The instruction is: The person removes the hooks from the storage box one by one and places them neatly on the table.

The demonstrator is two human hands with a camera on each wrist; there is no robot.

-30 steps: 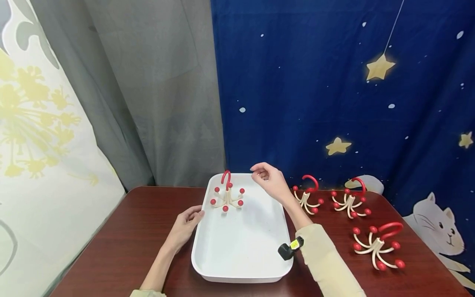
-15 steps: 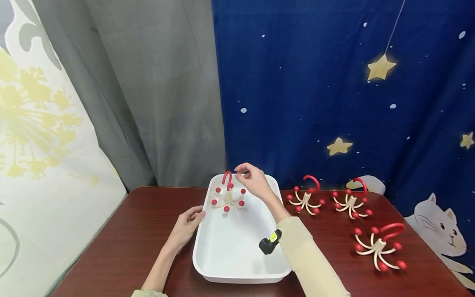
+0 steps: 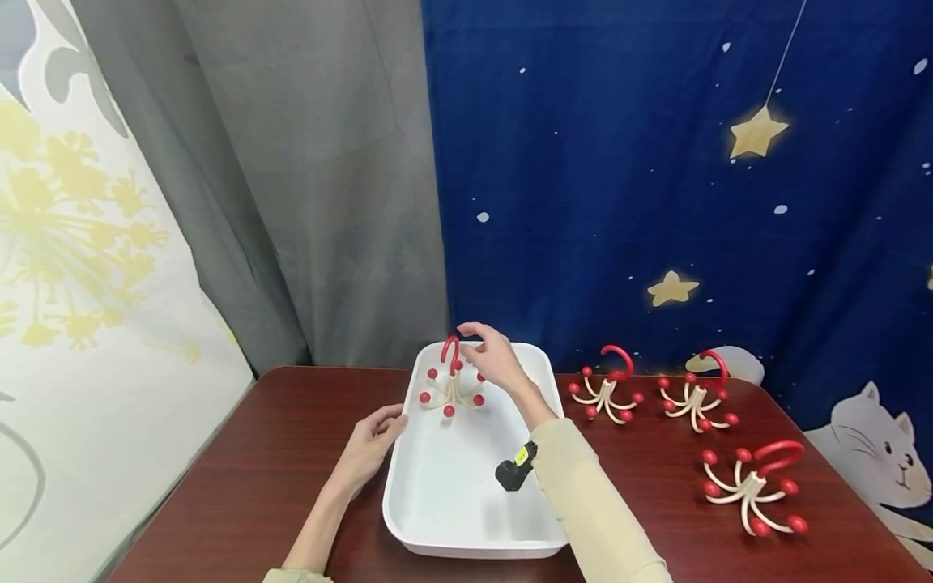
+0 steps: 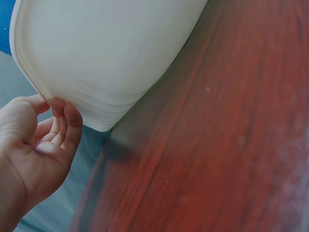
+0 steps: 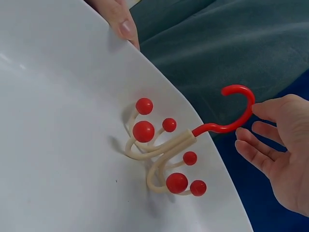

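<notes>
My left hand (image 3: 368, 449) pinches the left rim of a white tray (image 3: 466, 494), thumb and fingertips on either side of the edge in the left wrist view. In the tray's far left part stands a hanger (image 3: 453, 385) with a red hook on top and several curved beige arms tipped with red balls. Beside that hook, at its right, is my right hand (image 3: 496, 360). In the right wrist view its fingertips reach the outer curve of the hook (image 5: 244, 108), with thumb and fingers apart.
To the tray's right on the dark wooden table (image 3: 291, 470) lie three similar hangers: one at the back (image 3: 607, 393), another farther right (image 3: 696, 397) and a third nearer the front (image 3: 751, 490). Curtains (image 3: 510, 202) hang close behind the table.
My right hand has moved left over the tray, up to the hook of the hanger inside. The left hand has stayed at the rim, and the hanger stands where it was.
</notes>
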